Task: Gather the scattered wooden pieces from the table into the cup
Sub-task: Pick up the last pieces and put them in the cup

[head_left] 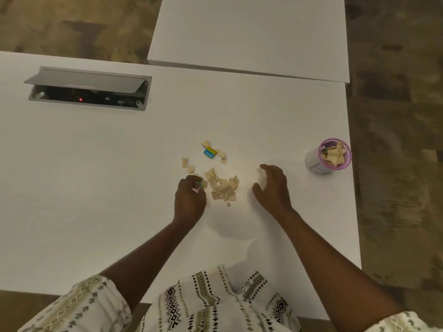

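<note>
patterned sleeve (pixel 79 305) nearest | left hand (pixel 190 197) fingers curled, pinching small coloured piece (pixel 199 185) | right hand (pixel 273 185) loosely spread, empty | cup (pixel 332 156) well right, heaped (perhaps half done) | wooden pieces (pixel 224 188) remain on table (pixel 96 164) between hands

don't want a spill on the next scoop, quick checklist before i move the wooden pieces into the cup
1. Upright cup: ok.
2. Room in the cup: cannot tell, pieces already show at its rim.
3. Distance from the table edge: not ok, the cup stands near the right edge.
4. Free right hand: ok, open beside the pile.
5. Free left hand: not ok, it pinches a small piece.
6. All gathered: not ok, strays and a blue and yellow piece lie apart.
</note>
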